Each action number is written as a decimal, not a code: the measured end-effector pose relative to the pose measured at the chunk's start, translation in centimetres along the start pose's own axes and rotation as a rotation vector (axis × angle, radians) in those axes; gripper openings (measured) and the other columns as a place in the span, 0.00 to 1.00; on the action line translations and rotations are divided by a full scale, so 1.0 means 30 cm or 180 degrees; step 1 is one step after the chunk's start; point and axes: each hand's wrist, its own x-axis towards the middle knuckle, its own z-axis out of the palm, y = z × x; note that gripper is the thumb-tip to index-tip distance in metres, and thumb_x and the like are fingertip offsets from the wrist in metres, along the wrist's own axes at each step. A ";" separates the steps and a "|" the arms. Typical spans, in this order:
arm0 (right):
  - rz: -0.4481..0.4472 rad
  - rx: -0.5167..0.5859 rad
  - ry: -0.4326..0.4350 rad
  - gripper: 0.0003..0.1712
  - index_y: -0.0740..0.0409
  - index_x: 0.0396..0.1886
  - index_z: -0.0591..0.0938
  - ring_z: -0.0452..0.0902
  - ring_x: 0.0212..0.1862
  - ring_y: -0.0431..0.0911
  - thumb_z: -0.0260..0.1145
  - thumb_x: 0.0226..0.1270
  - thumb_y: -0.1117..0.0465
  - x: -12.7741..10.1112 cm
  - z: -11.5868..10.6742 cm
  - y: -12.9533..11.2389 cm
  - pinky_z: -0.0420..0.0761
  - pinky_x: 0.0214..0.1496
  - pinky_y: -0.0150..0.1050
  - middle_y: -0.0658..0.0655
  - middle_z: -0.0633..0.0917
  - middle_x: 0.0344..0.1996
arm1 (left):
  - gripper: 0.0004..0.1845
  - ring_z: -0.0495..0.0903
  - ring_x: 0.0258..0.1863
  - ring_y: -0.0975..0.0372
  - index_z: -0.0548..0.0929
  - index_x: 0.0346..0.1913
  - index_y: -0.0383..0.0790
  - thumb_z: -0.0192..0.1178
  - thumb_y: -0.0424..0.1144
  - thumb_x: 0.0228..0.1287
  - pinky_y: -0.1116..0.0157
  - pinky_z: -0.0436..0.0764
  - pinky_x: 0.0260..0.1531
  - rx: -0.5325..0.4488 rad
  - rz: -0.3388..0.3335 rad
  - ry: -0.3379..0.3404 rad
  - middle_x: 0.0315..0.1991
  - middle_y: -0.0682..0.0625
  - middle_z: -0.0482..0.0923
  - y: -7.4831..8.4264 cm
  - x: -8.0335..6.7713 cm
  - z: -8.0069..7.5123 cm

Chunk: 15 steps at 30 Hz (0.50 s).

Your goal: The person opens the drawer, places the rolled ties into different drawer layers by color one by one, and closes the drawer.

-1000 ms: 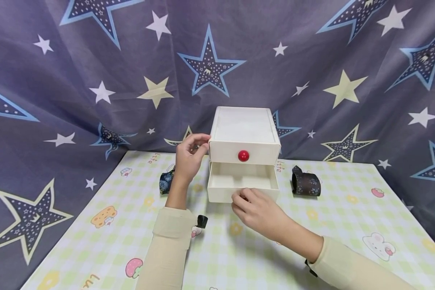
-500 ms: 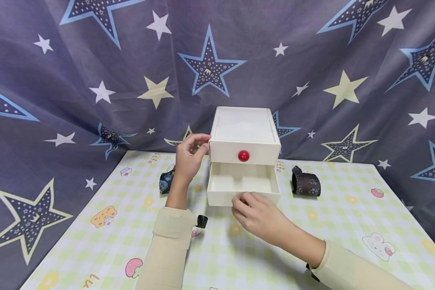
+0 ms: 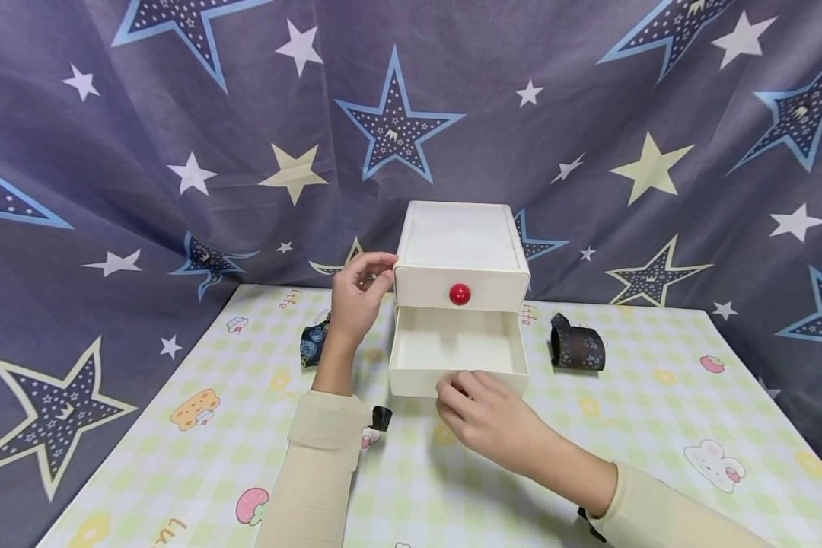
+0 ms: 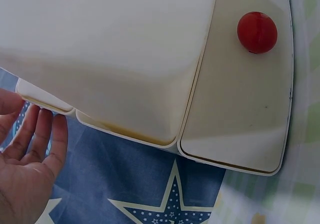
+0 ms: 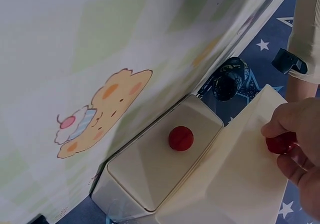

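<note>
- Counter (image 3: 199,396), under a checked cartoon mat.
- White drawer box (image 3: 460,247) at the back middle.
- Dark fabric rolls: one left (image 3: 313,344), one right (image 3: 577,347) of the box.

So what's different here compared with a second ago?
The lower drawer has slid further out toward the person, drawn by the right hand, which keeps pinching its red knob. The left hand stays against the left side of the white drawer box; the upper drawer remains closed, and both dark fabric rolls lie unmoved.
</note>
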 end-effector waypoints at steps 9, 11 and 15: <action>0.0006 0.0042 -0.0006 0.26 0.61 0.39 0.85 0.75 0.45 0.52 0.39 0.79 0.73 0.002 -0.005 -0.016 0.79 0.45 0.40 0.57 0.80 0.45 | 0.10 0.79 0.38 0.63 0.85 0.48 0.22 0.61 0.20 0.65 0.74 0.75 0.32 0.0023 -0.0038 0.0046 0.44 0.30 0.82 0.004 -0.003 0.005; 0.0015 0.0065 -0.0032 0.26 0.61 0.39 0.86 0.75 0.46 0.52 0.38 0.80 0.72 0.003 -0.006 -0.019 0.79 0.46 0.40 0.57 0.80 0.45 | 0.10 0.79 0.38 0.63 0.85 0.48 0.22 0.61 0.20 0.65 0.74 0.75 0.32 0.0024 -0.0040 0.0047 0.44 0.31 0.82 0.004 -0.004 0.004; 0.0024 0.0042 -0.0095 0.24 0.61 0.40 0.86 0.75 0.46 0.51 0.41 0.79 0.71 0.003 -0.011 -0.024 0.78 0.47 0.40 0.57 0.80 0.45 | 0.10 0.79 0.38 0.62 0.85 0.48 0.22 0.61 0.20 0.65 0.73 0.76 0.32 0.0027 -0.0032 0.0042 0.44 0.31 0.82 0.003 -0.003 0.003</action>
